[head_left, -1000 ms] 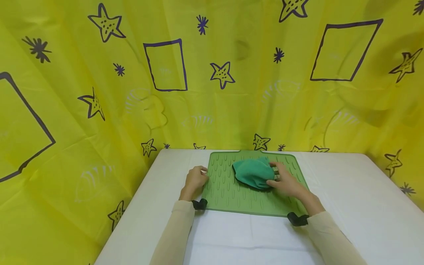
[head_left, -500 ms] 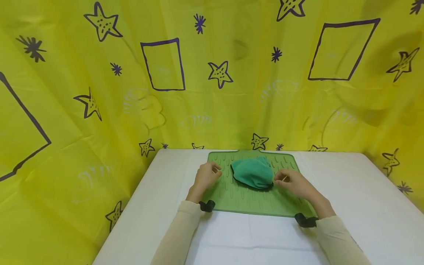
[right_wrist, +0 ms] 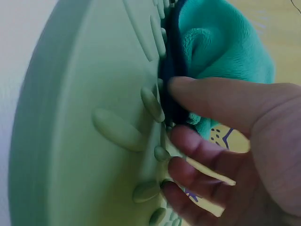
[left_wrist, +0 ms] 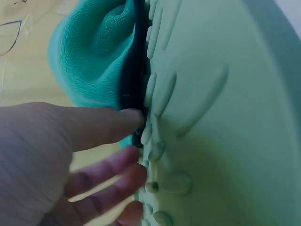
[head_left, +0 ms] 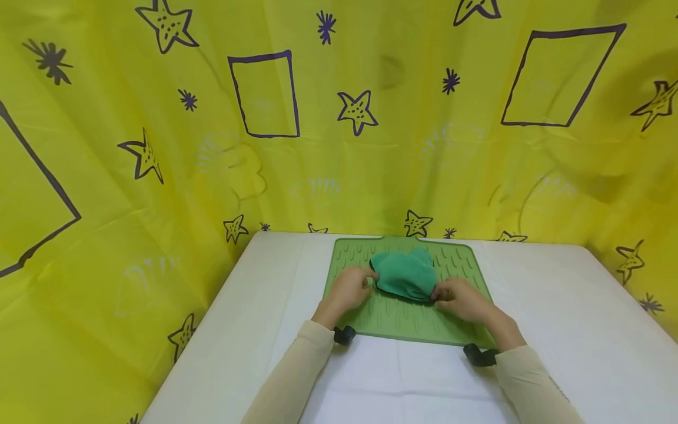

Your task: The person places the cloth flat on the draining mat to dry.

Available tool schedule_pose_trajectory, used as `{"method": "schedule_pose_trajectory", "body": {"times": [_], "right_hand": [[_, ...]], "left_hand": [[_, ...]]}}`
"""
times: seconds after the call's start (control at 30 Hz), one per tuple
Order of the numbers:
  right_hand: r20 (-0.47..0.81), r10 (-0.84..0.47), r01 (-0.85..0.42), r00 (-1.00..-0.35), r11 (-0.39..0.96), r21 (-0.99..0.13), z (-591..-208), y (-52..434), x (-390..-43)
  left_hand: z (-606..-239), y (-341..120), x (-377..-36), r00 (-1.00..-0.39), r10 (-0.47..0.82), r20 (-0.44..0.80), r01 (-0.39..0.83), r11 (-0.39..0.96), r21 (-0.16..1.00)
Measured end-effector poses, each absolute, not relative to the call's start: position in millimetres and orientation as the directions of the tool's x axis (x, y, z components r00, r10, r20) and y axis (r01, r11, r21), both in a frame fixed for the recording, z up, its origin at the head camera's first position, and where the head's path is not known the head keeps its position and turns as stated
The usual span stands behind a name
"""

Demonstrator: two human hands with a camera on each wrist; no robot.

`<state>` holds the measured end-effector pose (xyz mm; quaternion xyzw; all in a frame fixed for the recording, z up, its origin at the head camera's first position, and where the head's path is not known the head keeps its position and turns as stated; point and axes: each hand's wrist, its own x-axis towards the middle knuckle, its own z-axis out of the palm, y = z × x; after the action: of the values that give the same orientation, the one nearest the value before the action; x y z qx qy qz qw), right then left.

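A bunched teal cloth [head_left: 405, 274] with a dark hem lies on a green ribbed mat [head_left: 402, 321]. My left hand [head_left: 365, 281] is at the cloth's left edge, and my right hand [head_left: 438, 294] is at its lower right edge. In the left wrist view the left hand [left_wrist: 136, 141] has its thumb on the dark hem of the cloth [left_wrist: 94, 52], with the fingers under it against the mat [left_wrist: 225, 117]. In the right wrist view the right hand [right_wrist: 176, 113] pinches the hem of the cloth [right_wrist: 221, 37] between thumb and forefinger just above the mat [right_wrist: 84, 94].
The mat lies at the back middle of a white table [head_left: 529, 330]. A yellow curtain [head_left: 159, 176] printed with stars and squares closes in the back and both sides. Black wrist straps [head_left: 479, 355] sit near the mat's front edge.
Both hands have moved inward across the mat to the cloth. The left came from the mat's left edge, and the right slid to the lower right hem and closed on it.
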<state>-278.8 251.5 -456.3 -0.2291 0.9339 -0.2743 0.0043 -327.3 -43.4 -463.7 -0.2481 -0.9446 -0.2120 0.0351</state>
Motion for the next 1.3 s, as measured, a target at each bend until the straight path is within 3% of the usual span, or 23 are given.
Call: {"method": "schedule_pose_trajectory", "body": {"times": [0.13,0.5,0.83,1.07,1.3], "right_hand": [[0.094,-0.450,-0.432,-0.888,0.744,-0.510,-456,251,-278],[0.082,-0.421,-0.388,-0.903,0.721,-0.574,-446,257,-275],[0.126,-0.458,-0.422,-0.880,0.632,-0.650,-410,269,-263],[0.101,-0.518,-0.439,-0.849,0.587,-0.680,-399,271,-259],[0.078,-0.484,-0.400,-0.872,0.612,-0.683,-397,276,-258]], "left_hand": [[-464,-40,-323,-0.874,0.469,0.127,0.485,0.819,0.307],[-465,-35,-314,-0.877,0.464,0.123,0.479,0.825,0.299],[-464,-25,-316,-0.861,0.419,0.287,0.497,0.814,0.301],[-461,-21,-318,-0.823,0.394,0.409,0.507,0.834,0.216],[-461,-24,-321,-0.816,0.398,0.420,0.503,0.846,0.174]]}}
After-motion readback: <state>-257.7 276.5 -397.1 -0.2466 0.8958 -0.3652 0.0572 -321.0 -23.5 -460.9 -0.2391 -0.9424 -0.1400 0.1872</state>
